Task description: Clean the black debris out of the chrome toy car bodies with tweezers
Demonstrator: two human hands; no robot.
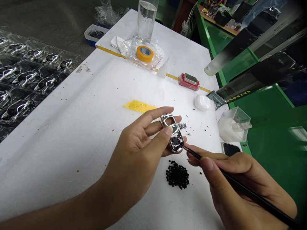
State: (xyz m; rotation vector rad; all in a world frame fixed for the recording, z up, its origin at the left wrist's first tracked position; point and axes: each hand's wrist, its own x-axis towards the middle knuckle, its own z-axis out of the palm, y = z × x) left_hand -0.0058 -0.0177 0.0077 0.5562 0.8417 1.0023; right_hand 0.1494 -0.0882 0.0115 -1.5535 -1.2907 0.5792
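My left hand grips a shiny chrome-coloured shell between thumb and fingers, tilted above the table. The shell is small and rounded at the ends, with an oblong opening near its top and dark spots in its lower part. In my right hand is a thin black pen-like tool, held like a pencil. Its fine tip touches, or nearly touches, the shell's lower right edge. A heap of tiny black pieces lies just below the shell. Smaller dark bits are scattered behind my left fingers.
Yellow tape lies on the white foam sheet. Farther back are an orange tape roll, a glass, and a red box. A clear container and a phone sit right. Plastic trays stand left.
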